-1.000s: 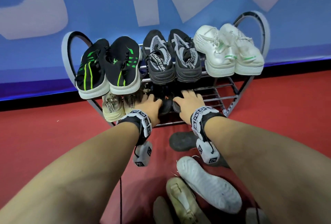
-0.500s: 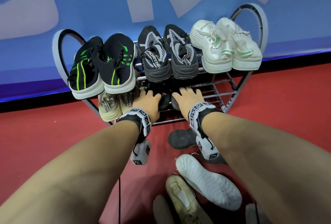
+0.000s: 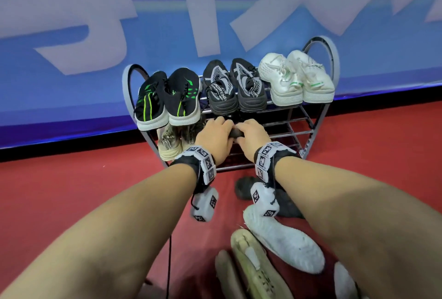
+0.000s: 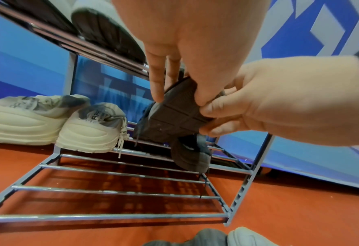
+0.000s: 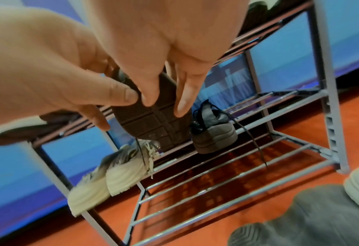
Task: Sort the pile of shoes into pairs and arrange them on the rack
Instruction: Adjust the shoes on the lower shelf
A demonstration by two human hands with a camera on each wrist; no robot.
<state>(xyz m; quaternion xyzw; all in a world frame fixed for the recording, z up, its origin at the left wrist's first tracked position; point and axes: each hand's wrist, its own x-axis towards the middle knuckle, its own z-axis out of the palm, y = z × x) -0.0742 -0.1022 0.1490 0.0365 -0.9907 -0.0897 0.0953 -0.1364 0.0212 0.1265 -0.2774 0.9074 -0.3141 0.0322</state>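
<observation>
Both hands, left [image 3: 216, 137] and right [image 3: 254, 138], grip one dark grey ridged-sole sneaker [image 4: 174, 114] above metal rack's lower shelf [image 4: 119, 191]; matching sneaker [image 5: 213, 138] at its 3 o'clock.

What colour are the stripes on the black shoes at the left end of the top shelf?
Bright green stripes on the black knit shoes, clearest in the head view.

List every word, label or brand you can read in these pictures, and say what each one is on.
"MORENG", or close to it: heel strap of the left grey-black shoe on the rack's top shelf.
Heel lettering on the beige shoes: partly legible, too blurred to quote.
Large white characters on the blue banner: cropped, unreadable.
Wristband squares: coded markers, not words.
</observation>
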